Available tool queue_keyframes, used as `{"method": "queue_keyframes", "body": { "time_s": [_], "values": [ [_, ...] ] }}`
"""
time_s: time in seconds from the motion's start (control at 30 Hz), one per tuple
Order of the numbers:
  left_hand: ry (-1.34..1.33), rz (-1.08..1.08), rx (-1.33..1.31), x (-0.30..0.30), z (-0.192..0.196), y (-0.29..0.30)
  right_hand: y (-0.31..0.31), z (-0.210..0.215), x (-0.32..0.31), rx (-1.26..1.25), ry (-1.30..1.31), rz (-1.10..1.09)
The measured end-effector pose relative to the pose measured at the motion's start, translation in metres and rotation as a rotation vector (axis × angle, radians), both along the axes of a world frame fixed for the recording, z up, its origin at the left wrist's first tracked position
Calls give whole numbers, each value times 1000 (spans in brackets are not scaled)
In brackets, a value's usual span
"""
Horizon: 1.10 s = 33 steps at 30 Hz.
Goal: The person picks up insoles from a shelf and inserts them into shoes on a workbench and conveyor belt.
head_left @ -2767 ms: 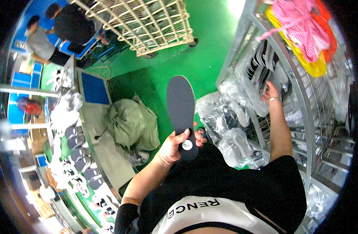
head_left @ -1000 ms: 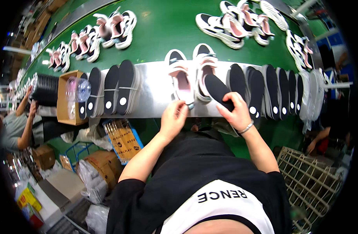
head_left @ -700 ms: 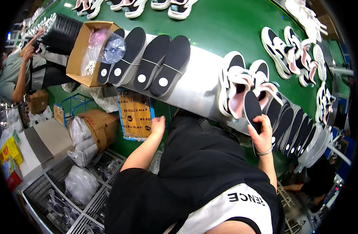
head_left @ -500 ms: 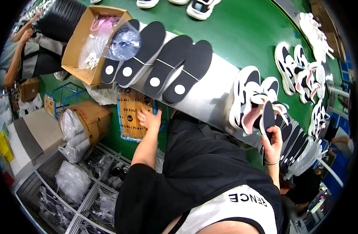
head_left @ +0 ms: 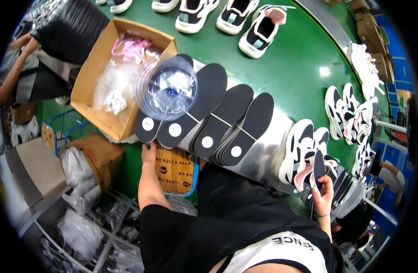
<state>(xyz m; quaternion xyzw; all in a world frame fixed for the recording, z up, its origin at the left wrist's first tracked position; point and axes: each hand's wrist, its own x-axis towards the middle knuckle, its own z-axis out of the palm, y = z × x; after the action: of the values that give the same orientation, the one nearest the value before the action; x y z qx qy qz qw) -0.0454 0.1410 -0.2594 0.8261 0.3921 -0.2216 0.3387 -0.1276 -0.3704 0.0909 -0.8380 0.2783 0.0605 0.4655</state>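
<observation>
My right hand (head_left: 324,196) pinches a black insole (head_left: 318,168) upright, against a pair of white and black sneakers (head_left: 296,152) with pink linings. My left hand (head_left: 148,154) is at the near edge of the metal table strip, just below the heel of the leftmost black insole (head_left: 147,128); its fingertips are mostly hidden, so their grip is unclear. Beside that lie several stacks of black insoles (head_left: 234,127) with round white heel labels, some bound with thin bands. Clear plastic cups or bowls (head_left: 170,88), nested together, rest on the insoles at the left.
An open cardboard box (head_left: 88,98) with plastic bags and pink cord stands at the left. More sneakers (head_left: 263,32) line the green tabletop (head_left: 286,68). Below are a blue-framed trolley (head_left: 194,179) with a taped carton and a wire rack (head_left: 106,248). Another person's arm (head_left: 13,75) is at far left.
My left hand has moved from over the taped carton up and left to the table edge by the insoles. My right hand still holds the insole by the sneakers. The whole view has shifted.
</observation>
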Motion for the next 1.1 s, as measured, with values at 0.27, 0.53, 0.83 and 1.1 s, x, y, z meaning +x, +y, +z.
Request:
{"method": "queue_keyframes", "body": {
  "time_s": [0.27, 0.53, 0.83, 1.1],
  "values": [
    [-124, -438, -8, 34, -34, -7, 5, 9, -13, -49, -45, -74],
    [107, -269, 50, 51, 36, -45, -3, 24, -52, -633, 29, 254],
    [181, -814, -774, -14, 247, -204, -11, 11, -24, -814, 242, 698],
    [-631, -1198, -839, 39, 200, -421, -6, -22, 7, -713, 357, 617]
  ]
}}
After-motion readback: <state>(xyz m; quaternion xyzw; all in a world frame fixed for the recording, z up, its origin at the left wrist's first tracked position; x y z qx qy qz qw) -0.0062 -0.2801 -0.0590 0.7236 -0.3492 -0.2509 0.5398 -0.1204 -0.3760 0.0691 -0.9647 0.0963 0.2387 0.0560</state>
